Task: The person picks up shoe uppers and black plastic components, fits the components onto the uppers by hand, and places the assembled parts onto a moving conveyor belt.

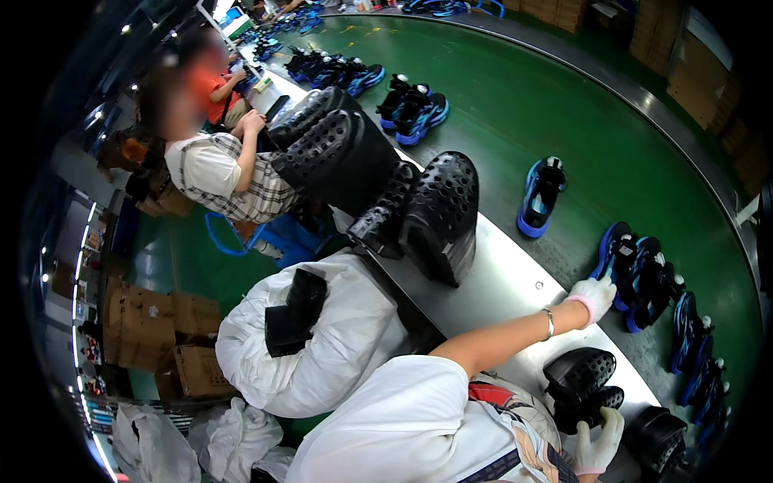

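Note:
My left hand (594, 299), in a white glove with a pink cuff, reaches over the metal ledge to the green belt. Its fingers are closed at the near end of a blue-and-black sneaker (613, 246), partly hiding it. Lower down, my gloved right hand (599, 443) has its thumb and curved fingers apart. It is beside a black perforated shoe-shaped piece (605, 398), with a larger one (581, 373) just above. Another black perforated piece (656, 435) lies to the right of that hand.
Large black perforated pieces (441, 211) are stacked on the metal ledge (515, 282). Sneakers (541, 197) stand along the green belt (499, 105). A stuffed white sack (354, 338) is left of me, with cardboard boxes (141, 326) beyond. A person (229, 173) sits farther along the ledge.

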`<state>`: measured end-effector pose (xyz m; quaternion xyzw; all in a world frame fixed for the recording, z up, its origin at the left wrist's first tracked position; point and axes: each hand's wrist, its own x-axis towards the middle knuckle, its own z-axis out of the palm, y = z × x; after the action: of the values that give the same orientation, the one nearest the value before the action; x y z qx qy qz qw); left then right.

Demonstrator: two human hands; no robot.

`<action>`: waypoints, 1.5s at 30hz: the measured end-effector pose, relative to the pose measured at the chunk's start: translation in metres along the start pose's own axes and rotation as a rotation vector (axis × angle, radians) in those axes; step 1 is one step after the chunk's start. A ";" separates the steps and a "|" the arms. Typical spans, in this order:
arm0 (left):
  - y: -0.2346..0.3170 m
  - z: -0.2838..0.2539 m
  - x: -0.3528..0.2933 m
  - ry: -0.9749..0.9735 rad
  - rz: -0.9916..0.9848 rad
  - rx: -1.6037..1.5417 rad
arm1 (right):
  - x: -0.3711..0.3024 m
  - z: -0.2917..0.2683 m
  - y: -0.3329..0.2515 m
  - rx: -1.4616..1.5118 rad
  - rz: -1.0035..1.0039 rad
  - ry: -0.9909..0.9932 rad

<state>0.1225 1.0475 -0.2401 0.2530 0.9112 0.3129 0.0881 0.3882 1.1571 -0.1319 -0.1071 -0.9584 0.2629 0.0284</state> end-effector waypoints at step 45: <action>-0.016 -0.025 0.006 -0.045 0.065 0.242 | 0.005 0.000 -0.001 -0.056 -0.137 0.095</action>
<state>0.1029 1.0262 -0.2300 0.2982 0.9315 0.1975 0.0670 0.3835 1.1569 -0.1312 -0.0542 -0.9681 0.2281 0.0887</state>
